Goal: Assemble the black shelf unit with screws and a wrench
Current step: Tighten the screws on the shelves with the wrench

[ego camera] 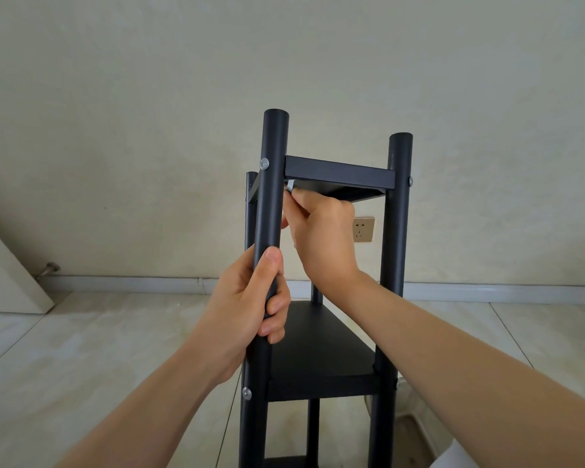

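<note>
The black shelf unit (338, 172) stands upright on the floor in front of me, with round black posts and flat black shelves. My left hand (250, 298) is wrapped around the near left post (272, 146) at mid height. My right hand (321, 231) reaches under the top shelf and pinches a small silver wrench (289, 184) just behind that post. A silver screw head (264, 163) shows on the post's outer side at top-shelf level. Another screw (247, 393) sits lower on the same post, and one (410, 180) on the right post. The middle shelf (321, 349) lies below my hands.
A beige wall stands close behind the shelf, with a gold wall socket (363, 230) behind my right hand. A white board (7, 275) leans at the left beside a door stopper (49, 267). Pale floor tiles (98, 349) spread around the unit.
</note>
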